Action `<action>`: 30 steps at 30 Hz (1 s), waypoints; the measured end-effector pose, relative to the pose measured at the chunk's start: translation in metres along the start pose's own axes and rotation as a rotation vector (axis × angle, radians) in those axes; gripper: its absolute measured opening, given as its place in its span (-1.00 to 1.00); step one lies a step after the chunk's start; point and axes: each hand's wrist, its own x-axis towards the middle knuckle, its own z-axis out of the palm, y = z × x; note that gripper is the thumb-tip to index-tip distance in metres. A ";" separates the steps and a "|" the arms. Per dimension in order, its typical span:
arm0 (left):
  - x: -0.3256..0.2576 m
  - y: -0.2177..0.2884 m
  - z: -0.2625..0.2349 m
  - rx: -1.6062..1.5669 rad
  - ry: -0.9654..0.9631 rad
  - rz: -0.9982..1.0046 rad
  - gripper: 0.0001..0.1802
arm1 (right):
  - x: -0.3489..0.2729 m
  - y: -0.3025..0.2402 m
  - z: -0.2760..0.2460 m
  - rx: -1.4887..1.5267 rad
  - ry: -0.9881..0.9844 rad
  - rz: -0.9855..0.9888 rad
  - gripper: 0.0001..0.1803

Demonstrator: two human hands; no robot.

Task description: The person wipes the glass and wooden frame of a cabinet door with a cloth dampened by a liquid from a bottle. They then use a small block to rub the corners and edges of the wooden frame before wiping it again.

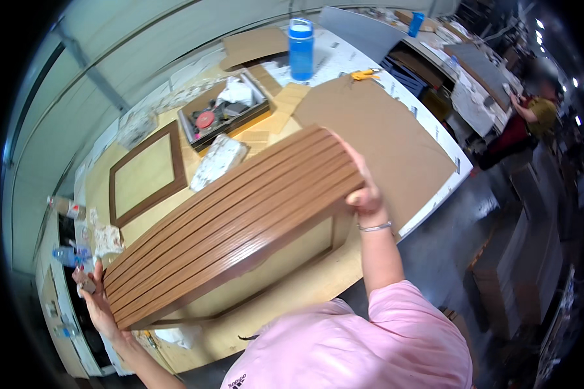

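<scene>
Brown slats (pixel 233 223), stacked in one long bundle, sit between two hands above the workbench (pixel 305 285); the right hand (pixel 365 194) wraps tight around the far end; the left hand (pixel 94 295) presses the near end and also pinches a small block (pixel 87 285); a blue bottle (pixel 301 48) stands well beyond the right hand.

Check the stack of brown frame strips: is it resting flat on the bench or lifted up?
Lifted and tilted. The stack of brown strips is gripped at its ends by the left hand and right hand, slanting above the workbench.
</scene>
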 end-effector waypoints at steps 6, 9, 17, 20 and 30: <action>-0.025 -0.008 0.013 -0.267 -0.102 -0.020 -0.24 | -0.070 0.023 -0.057 0.130 0.250 0.168 0.23; -0.029 -0.014 0.014 -0.364 -0.012 0.100 -0.40 | -0.085 0.019 -0.095 0.356 0.051 0.084 -0.01; -0.054 -0.026 0.008 -0.521 0.081 0.174 -0.48 | -0.084 0.018 -0.118 0.308 -0.015 0.038 -0.06; -0.055 -0.027 0.014 -0.602 0.052 0.200 -0.49 | -0.080 0.015 -0.122 0.374 -0.100 0.075 -0.05; -0.071 -0.044 -0.028 -0.453 0.245 0.212 -0.57 | -0.082 0.024 -0.154 0.258 0.041 -0.048 -0.02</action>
